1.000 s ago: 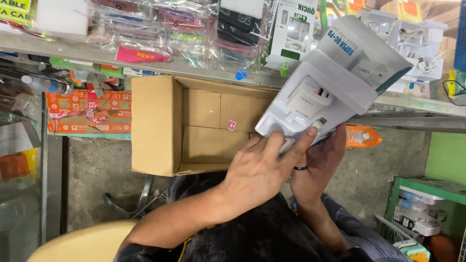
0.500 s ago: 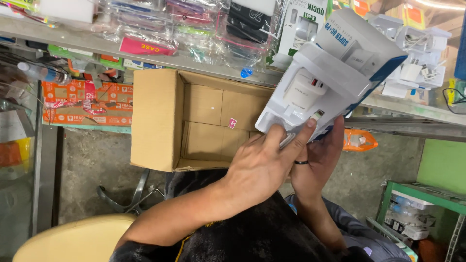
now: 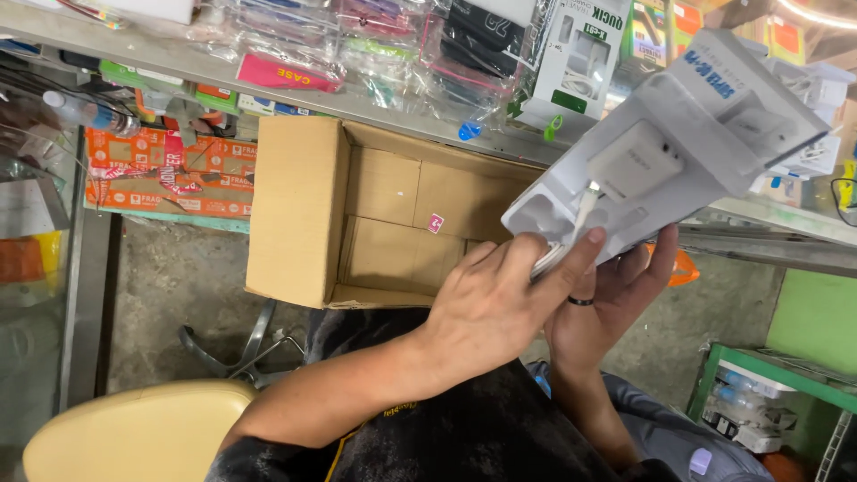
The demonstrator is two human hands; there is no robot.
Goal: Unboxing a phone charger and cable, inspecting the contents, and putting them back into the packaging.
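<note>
Left hand (image 3: 495, 303): in front of the body, back of the hand to the camera; fingers (image 3: 571, 254) curled narrow against the lower end of the white charger package (image 3: 678, 152), pressing a white cable (image 3: 580, 219) that hangs from it.
Right hand (image 3: 607, 299): beneath and behind the package, palm up, fingers spread along its underside and holding it; a dark ring (image 3: 580, 301) sits on one finger.
White charger package: held up between both hands, tilted, upper end toward the top right; a white plug-shaped adapter (image 3: 636, 159) sits in a moulded tray on its face; blue print near the top end.
Cardboard box (image 3: 357, 219): open, lying behind the left hand, near the package's lower end; inside shows bare brown panels and a small pink sticker (image 3: 436, 223).
Shelf (image 3: 214, 71): runs across the top, carrying bagged phone cases (image 3: 286, 71) and boxed chargers (image 3: 576, 54).
Stool (image 3: 143, 428): pale yellow seat at lower left, well apart from the hands.
Floor (image 3: 170, 286): grey concrete under the box.
Green rack (image 3: 777, 375): lower right, holding small boxed goods.
</note>
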